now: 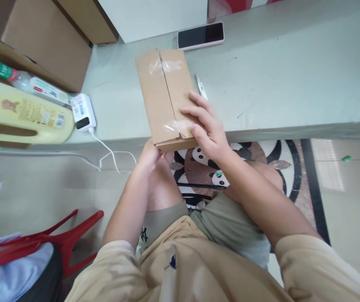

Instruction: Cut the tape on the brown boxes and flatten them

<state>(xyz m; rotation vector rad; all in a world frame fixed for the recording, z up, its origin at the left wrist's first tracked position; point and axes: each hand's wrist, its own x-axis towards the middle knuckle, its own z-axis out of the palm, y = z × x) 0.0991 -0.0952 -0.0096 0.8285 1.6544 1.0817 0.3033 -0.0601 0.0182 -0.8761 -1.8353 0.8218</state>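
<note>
At the bench's (280, 84) near edge the right hand (210, 131) lies spread on the box (157, 98); whether the left hand (151, 156) grips, I can't tell

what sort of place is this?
Likely a home or small shop, can't tell which. Signs: taped box under the right hand, phone and yellow jug on the table.

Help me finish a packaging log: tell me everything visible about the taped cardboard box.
The box looks like brown cardboard, rectangular and closed. Its top flaps meet at a lengthwise seam, with shiny clear tape near both ends. It juts past the near edge of the table. The right hand rests on its top; the left hand, partly hidden, is at its near left corner.
</note>
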